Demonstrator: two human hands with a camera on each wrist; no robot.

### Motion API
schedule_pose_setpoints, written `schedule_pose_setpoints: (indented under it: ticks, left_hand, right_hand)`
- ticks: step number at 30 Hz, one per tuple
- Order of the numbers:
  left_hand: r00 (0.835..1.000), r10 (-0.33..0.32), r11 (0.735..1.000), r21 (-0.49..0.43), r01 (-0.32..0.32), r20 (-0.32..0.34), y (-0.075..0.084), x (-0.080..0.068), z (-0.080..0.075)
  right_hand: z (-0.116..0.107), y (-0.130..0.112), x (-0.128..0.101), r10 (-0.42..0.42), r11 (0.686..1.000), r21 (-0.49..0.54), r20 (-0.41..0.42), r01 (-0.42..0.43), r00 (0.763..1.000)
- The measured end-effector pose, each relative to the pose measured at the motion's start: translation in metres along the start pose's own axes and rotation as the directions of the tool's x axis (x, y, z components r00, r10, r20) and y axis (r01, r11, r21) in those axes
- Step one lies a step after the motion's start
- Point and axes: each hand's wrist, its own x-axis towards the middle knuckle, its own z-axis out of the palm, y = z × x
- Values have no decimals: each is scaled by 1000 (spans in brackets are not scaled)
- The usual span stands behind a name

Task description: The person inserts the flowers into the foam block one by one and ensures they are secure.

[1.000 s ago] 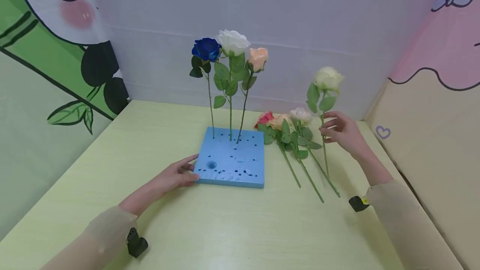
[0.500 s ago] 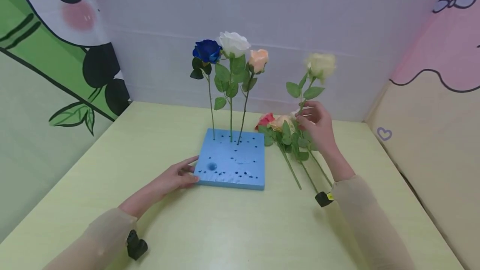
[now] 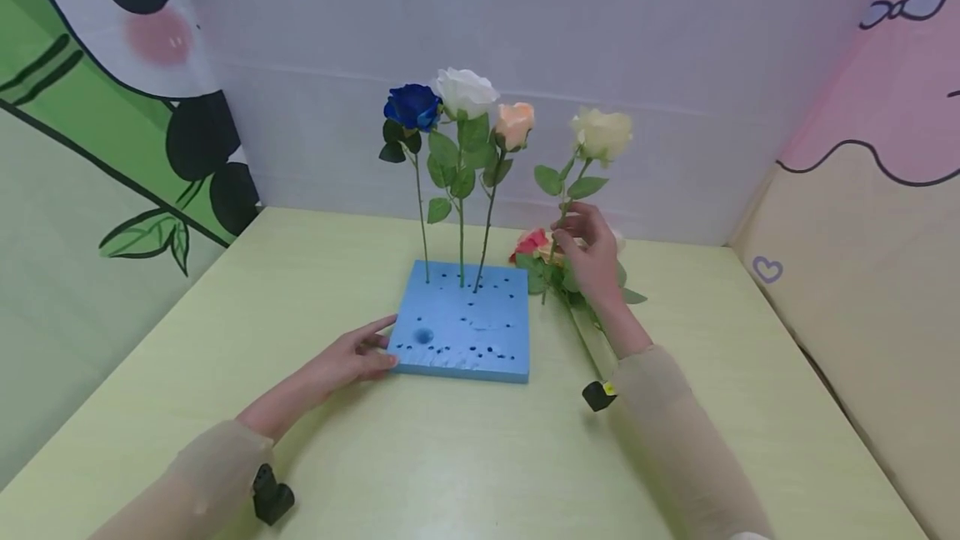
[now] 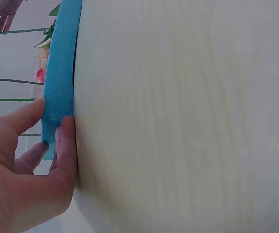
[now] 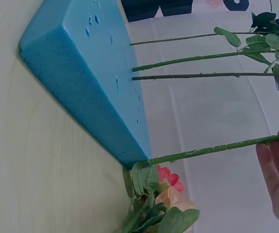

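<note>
My right hand [image 3: 588, 252] pinches the green stem of a cream rose [image 3: 602, 134], which is upright with its bloom high. In the right wrist view the stem [image 5: 212, 149] runs down toward the far right corner of a blue foam block [image 5: 76, 77], its lower end overlapping that corner. My left hand [image 3: 352, 354] holds the block's near left corner, thumb and fingers around the edge, as the left wrist view shows at the blue side [image 4: 61, 73]. A blue rose [image 3: 412, 107], a white rose [image 3: 467, 93] and a peach rose [image 3: 515, 125] stand in the block's back holes.
Right of the block several roses lie on the table [image 3: 465, 465], among them a red one [image 3: 531, 243], partly hidden behind my right hand. Small holes and one larger dent [image 3: 423, 336] mark the block's top. A pale cloth wall [image 3: 315, 140] closes off the back.
My right hand has carried the cream rose leftward from the right side of the table to near the block, lifting it off the lying stems. My left hand has stayed at the block.
</note>
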Motion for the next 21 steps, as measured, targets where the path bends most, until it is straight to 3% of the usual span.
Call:
schedule_pose_setpoints:
  ticks: [7,21]
  left_hand:
    - [1000,-9,1000,9,9,-2,1,-1,1]
    - [1000,-11,999,34,11,-13,0,-2,1]
  right_hand:
    - [10,-18,-5,1,1000,8,0,-1,1000]
    - [32,-14,-2,2,996,85,-21,-1,1000]
